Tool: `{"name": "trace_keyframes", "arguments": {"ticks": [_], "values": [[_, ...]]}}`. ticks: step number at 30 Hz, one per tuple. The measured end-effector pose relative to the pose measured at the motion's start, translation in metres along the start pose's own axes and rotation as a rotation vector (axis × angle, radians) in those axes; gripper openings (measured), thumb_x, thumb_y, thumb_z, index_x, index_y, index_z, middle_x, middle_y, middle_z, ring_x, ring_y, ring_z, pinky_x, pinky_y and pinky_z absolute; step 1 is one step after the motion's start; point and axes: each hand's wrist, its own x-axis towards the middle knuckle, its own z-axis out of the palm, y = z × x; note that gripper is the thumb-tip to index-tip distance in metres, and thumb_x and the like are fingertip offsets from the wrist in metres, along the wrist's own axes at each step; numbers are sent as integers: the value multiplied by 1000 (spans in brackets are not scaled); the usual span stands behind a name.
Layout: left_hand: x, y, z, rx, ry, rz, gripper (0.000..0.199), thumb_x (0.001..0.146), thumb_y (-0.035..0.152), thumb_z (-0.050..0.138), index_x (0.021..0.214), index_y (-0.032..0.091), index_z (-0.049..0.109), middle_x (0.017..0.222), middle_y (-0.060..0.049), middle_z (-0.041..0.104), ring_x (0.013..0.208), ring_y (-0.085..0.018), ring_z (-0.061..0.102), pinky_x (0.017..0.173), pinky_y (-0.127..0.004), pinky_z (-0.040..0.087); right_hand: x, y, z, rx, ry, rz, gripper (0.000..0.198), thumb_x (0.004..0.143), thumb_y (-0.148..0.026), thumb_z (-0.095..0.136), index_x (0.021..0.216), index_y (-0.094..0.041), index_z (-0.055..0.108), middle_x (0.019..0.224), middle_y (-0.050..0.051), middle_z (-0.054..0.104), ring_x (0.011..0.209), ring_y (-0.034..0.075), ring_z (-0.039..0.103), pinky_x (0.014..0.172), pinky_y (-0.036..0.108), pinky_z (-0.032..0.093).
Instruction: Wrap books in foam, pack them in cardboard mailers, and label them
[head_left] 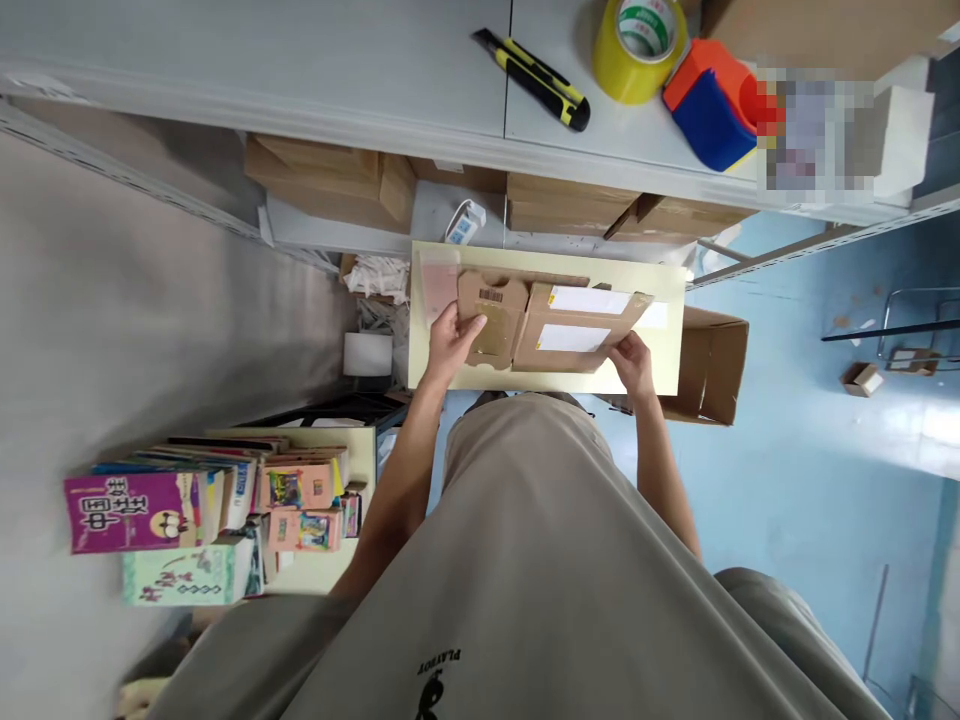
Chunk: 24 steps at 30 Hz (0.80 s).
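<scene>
An unfolded cardboard mailer (529, 335) lies above a pale yellow table (652, 375), with a crease between its left and right panels. The left panel carries a small barcode and a shiny patch of tape. Two white labels (574, 338) show on the right panel. My left hand (450, 342) is closed on the mailer's left edge, thumb on top. At the lower right edge, my right hand (632, 362) pinches the cardboard. A pinkish translucent sheet (439, 280) lies on the table by my left hand.
A grey shelf ahead holds a utility knife (532, 78), yellow tape roll (637, 55) and red-and-blue tape dispenser (712, 105). Below stand cardboard boxes (330, 185) and a power strip (465, 222). Stacked books (127, 510) are at left; an open carton (709, 365) is at right.
</scene>
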Motion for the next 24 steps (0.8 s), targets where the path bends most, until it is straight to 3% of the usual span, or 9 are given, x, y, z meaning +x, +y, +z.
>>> {"name": "trace_keyframes", "arguments": {"ticks": [8,11,15,24], "values": [[-6,-4,21,6,125,21,81,79,83,103,129,24,80,138,-15,87,139,-37,80,123,-49,64,32,1,-16,7,-144,5,45,82,-54,98,112,-28,77,116,8,91,115,34,84,113,57,69],[-11,-8,28,41,140,-4,84,71,84,106,123,23,81,130,-14,90,130,-37,83,118,-50,67,41,6,-25,-6,-164,3,45,83,-57,99,111,-28,77,114,8,91,114,34,84,114,58,68],[-13,-10,37,111,157,-2,74,76,78,105,116,21,82,124,-13,91,124,-36,85,113,-47,68,48,11,-38,15,-173,28,49,80,-60,101,110,-29,78,114,8,92,115,34,85,114,57,69],[-9,-8,51,167,0,-64,56,85,52,100,127,21,82,132,-14,89,130,-38,83,112,-48,70,56,20,-69,6,-137,77,55,82,-65,101,118,-28,81,120,10,93,120,37,86,115,61,69]]}}
